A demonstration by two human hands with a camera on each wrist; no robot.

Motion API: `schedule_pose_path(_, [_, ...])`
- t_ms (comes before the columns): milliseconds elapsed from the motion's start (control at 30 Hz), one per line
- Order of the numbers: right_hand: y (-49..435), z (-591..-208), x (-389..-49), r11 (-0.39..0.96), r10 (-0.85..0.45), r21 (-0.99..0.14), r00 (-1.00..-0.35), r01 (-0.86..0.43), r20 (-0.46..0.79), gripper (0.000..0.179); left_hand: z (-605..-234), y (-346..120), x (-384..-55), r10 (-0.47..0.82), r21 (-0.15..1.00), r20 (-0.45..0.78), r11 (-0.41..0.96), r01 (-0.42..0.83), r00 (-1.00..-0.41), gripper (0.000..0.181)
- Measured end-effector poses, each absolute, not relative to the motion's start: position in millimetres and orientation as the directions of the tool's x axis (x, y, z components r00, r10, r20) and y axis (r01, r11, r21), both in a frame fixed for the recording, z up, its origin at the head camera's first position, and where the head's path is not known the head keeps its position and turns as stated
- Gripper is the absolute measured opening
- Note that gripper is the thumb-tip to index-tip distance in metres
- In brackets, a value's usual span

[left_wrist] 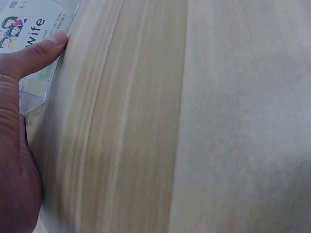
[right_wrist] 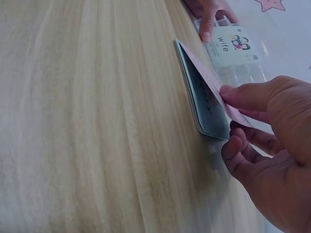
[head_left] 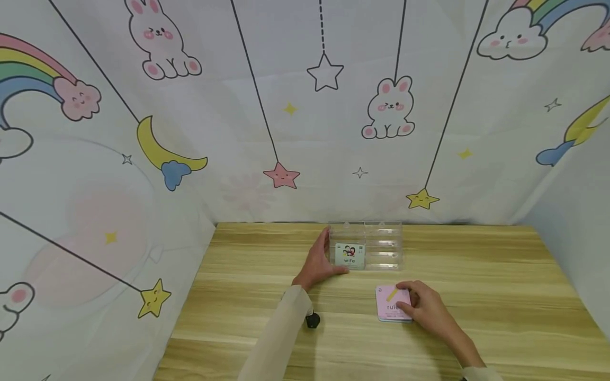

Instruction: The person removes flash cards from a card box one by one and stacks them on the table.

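Observation:
A clear plastic card box (head_left: 384, 248) lies at the back of the table, with a green "wife" card (head_left: 350, 256) in its left half. My left hand (head_left: 319, 264) holds the box at its left end, thumb on the front edge beside the card and fingers along the side. Nearer to me is a stack of cards (right_wrist: 194, 97) on the table, topped by a pink card (head_left: 387, 301) with a yellow ruler picture. My right hand (head_left: 426, 309) pinches the pink card by its right edge. In the right wrist view that edge is tilted up off the stack.
The wooden table (head_left: 229, 317) meets a white cloth backdrop (head_left: 333, 137) printed with rabbits and stars behind the box. More of the cloth hangs along the left side. A small black object (head_left: 312, 320) shows at the left sleeve's cuff.

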State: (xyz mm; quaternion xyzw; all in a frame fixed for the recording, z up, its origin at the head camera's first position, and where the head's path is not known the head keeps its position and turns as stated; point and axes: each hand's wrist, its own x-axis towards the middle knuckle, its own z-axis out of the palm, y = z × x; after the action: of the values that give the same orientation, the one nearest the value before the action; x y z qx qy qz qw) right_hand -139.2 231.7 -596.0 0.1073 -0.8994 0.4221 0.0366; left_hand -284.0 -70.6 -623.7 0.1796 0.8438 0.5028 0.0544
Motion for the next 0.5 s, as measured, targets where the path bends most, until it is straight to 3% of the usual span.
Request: schedule_pose_path(500, [231.4,-600.4,-135.6,0.637,-0.161,-0.733,-0.971,-0.238,0.176,0.041,-624.0,-70.6,-284.2,0.362,0.863,0.109,0.427,0.269,-0.926,0.135])
